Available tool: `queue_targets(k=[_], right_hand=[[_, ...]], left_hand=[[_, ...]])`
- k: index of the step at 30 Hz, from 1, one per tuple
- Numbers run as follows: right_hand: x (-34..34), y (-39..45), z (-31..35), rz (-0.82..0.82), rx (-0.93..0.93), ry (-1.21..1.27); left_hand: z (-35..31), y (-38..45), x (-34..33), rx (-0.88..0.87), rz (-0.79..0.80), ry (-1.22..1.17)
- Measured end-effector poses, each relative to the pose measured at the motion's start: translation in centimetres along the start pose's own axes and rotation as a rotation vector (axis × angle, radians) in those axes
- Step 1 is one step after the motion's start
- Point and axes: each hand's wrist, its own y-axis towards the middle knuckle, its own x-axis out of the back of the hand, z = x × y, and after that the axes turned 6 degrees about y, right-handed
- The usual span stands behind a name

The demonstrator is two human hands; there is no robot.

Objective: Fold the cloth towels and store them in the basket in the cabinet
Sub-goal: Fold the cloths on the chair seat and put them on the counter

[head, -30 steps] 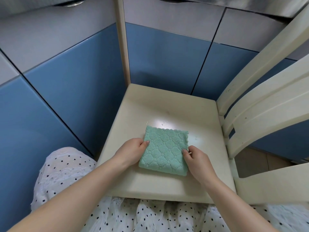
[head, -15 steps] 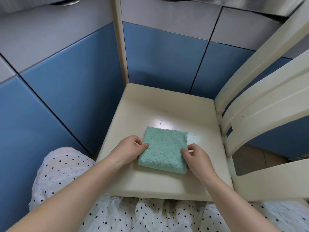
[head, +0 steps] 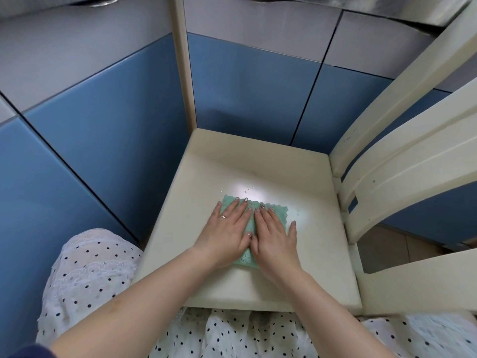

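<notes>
A folded green towel [head: 280, 214] lies on the cream seat [head: 296, 177] of a chair, toward the seat's near half and a little right of its middle. Both hands lie flat on top of it, side by side, and cover most of it; only the scalloped far edge, the far right corner and a small strip of the near edge show. The left hand [head: 227, 233] presses down with straight fingers spread toward the far edge, a ring on one finger, its little finger reaching the towel's far left corner. The right hand [head: 275, 239] presses beside it, fingers also straight, thumbs of the two hands touching in the middle; its little finger lies off the towel's right edge, on the seat. Neither hand grasps anything: both are released, palms down on the cloth. A bright patch of light falls on the seat just beyond the towel. The chair's slatted back [head: 402, 156] rises on the right. Blue cabinet doors [head: 103, 140] stand behind and to the left of the seat, with grey panels above them. A white dotted skirt [head: 87, 277] shows at the bottom.
</notes>
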Motion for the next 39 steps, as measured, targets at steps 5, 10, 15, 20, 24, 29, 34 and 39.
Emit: queue_targets(k=[5,10,15,20,24,29,34,39], right_hand=[[0.4,-0.3,-1.5,0.026,-0.117,-0.058],[0.7,-0.6,-1.6,0.043,-0.153,-0.035],[3.2,-1.5,-2.2,-0.030,-0.203,0.225],[4.9,-3.3,-2.7,0.023,-0.381,0.801],[4.4,-2.7,-2.1,-0.019,-0.372,0.890],[4.6,-2.5,-2.0,-0.026,-0.463,1.196],[5.8,-2.7,0.5,0.063,-0.488,1.474],[9.4,-1.1,4.2,0.138,-0.343,1.581]], left_hand=[[1.1,-0.2,-0.7,0.093,0.020,-0.021],[1.3,-0.2,-0.6,0.146,0.055,-0.077],[2.3,-2.0,0.5,0.279,0.029,-0.282],[2.8,-4.2,1.5,0.282,0.013,-0.397],[2.1,-3.8,2.2,0.286,0.041,-0.584],[2.3,-3.8,4.1,0.421,0.052,-1.081],[2.8,-5.8,5.0,0.596,0.099,-1.805],[5.4,-8.6,7.5,0.565,0.012,-2.149]])
